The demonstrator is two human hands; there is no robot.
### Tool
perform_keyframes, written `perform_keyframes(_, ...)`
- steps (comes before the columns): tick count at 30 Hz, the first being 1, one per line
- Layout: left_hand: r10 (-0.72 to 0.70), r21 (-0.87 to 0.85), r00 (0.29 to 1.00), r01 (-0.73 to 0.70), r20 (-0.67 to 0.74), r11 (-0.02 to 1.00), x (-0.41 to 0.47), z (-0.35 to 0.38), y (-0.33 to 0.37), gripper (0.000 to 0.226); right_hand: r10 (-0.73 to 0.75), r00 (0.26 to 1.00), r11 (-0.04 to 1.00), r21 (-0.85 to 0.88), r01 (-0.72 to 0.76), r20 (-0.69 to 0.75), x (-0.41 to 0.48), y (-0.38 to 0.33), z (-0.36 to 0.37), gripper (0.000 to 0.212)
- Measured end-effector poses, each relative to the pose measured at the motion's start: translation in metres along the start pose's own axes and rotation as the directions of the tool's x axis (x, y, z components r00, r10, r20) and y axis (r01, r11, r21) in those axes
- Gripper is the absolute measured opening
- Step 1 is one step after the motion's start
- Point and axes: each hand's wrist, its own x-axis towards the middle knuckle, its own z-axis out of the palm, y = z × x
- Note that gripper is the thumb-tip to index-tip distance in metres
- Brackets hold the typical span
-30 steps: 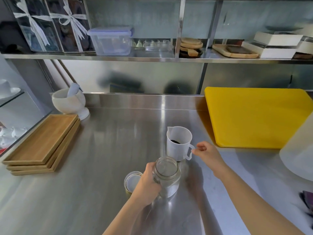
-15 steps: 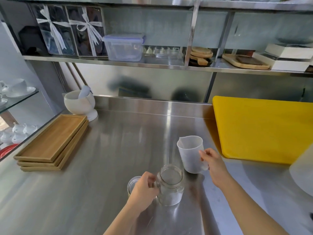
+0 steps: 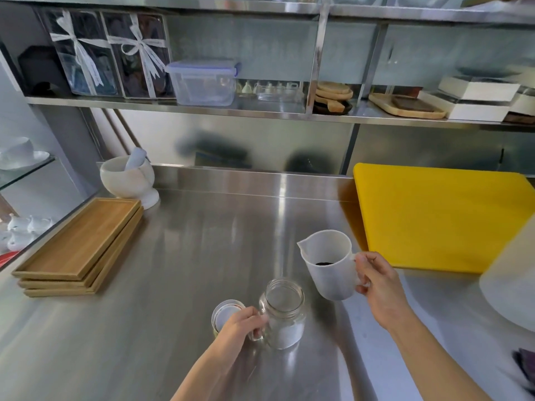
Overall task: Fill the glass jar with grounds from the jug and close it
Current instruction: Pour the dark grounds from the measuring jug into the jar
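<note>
An open, empty glass jar with a side handle stands on the steel counter near its front. My left hand grips the jar's handle from the left. The jar's lid lies flat on the counter just left of the jar, partly behind my left hand. My right hand holds a translucent white plastic jug by its handle, lifted off the counter up and right of the jar. Dark grounds show at the jug's bottom. The jug's spout points left.
A yellow cutting board lies at the right. Stacked wooden trays sit at the left, with a white mortar and pestle behind them. A large white container is at the right edge. Shelves with boxes hang above the counter.
My right hand took the jug's handle and lifted the jug off the counter. My left hand shifted from the jar's body to its handle.
</note>
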Motion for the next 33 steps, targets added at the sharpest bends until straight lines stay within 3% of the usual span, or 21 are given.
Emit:
perform_keyframes(4,0.024,-0.051,1.000,-0.023,0.001,0.998,0.000,0.005,-0.008,0.038,-0.069,0.993,0.987,0.138,0.082,-0.096,-0.004,-0.020,-0.006,0.031)
perform_keyframes(9,0.003,-0.120,1.000,-0.002,0.004,0.993,-0.003,0.006,-0.016,0.043,-0.028,0.999,0.951,0.306,0.033,-0.020,-0.007,-0.043,-0.017,0.038)
perform_keyframes(13,-0.003,-0.167,1.000,0.005,0.009,0.986,-0.003,0.007,-0.020,0.048,-0.182,0.983,0.980,0.090,0.178,0.032,-0.020,-0.053,-0.013,0.035)
perform_keyframes(16,0.003,-0.167,1.000,-0.006,-0.016,0.986,-0.007,0.010,-0.017,0.048,-0.309,0.936,0.935,-0.127,0.331,0.168,-0.032,-0.057,-0.007,0.031)
perform_keyframes(18,0.010,-0.134,0.999,-0.017,-0.053,0.991,-0.010,0.012,-0.013,0.044,-0.328,0.911,0.896,-0.224,0.384,0.248,-0.038,-0.059,-0.003,0.026)
perform_keyframes(26,0.081,-0.001,0.993,-0.081,-0.080,0.997,-0.012,0.015,-0.008,0.035,-0.388,0.853,0.708,-0.480,0.519,0.351,-0.036,-0.078,0.013,0.039)
perform_keyframes(33,0.086,0.019,0.994,-0.085,-0.070,0.996,-0.013,0.015,-0.011,0.037,-0.364,0.848,0.551,-0.645,0.529,0.384,-0.029,-0.088,0.027,0.013)
